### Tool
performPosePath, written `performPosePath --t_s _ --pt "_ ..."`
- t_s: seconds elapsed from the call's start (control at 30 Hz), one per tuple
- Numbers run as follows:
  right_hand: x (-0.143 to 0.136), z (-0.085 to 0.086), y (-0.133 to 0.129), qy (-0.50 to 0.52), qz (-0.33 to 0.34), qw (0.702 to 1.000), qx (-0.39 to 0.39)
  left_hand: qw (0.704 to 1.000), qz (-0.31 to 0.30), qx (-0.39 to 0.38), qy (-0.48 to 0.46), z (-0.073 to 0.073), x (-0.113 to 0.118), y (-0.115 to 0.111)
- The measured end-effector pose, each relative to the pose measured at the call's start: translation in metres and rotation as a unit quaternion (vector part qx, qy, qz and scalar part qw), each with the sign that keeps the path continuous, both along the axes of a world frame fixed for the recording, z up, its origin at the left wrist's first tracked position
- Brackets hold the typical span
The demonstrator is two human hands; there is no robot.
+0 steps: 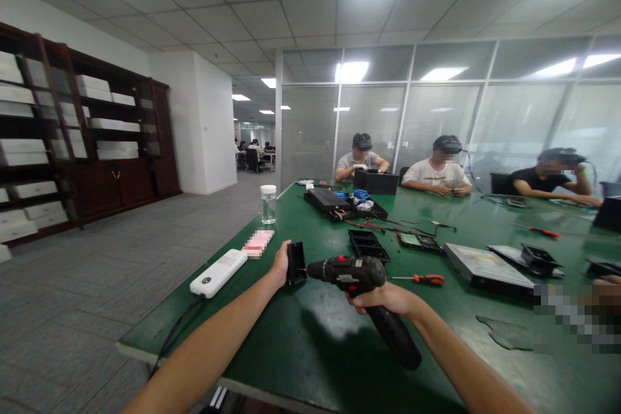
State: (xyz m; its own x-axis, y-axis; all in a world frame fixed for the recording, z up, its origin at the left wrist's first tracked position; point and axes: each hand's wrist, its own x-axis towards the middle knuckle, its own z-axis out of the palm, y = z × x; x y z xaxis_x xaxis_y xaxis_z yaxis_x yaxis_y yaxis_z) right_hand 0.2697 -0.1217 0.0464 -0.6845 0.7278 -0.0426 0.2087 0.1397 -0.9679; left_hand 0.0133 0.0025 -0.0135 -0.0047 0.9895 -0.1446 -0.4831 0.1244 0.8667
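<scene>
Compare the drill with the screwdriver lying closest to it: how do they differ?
The drill is bulky and mostly black, with small red details; the screwdriver is slim, with an orange-and-black handle and a thin metal shaft. The drill is held up in the right hand, while the screwdriver lies flat on the green table, untouched. What they share: both have their working ends pointing toward the left.
</scene>
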Motion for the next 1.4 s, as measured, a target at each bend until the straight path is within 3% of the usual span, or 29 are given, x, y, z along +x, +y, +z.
performPosePath --t_s 0.6,1.0,1.4 --pt "-0.001 0.003 -0.001 -0.009 0.013 1.000 0.016 1.000 -0.010 -0.014 -0.003 0.001 0.000 -0.001" --pt "0.000 0.011 -0.006 -0.068 0.009 0.991 0.119 0.999 -0.008 -0.019 -0.026 0.001 0.001 -0.001" --pt "0.002 0.007 -0.002 -0.088 0.002 0.990 0.111 1.000 -0.012 -0.020 -0.014 0.002 0.001 -0.002"
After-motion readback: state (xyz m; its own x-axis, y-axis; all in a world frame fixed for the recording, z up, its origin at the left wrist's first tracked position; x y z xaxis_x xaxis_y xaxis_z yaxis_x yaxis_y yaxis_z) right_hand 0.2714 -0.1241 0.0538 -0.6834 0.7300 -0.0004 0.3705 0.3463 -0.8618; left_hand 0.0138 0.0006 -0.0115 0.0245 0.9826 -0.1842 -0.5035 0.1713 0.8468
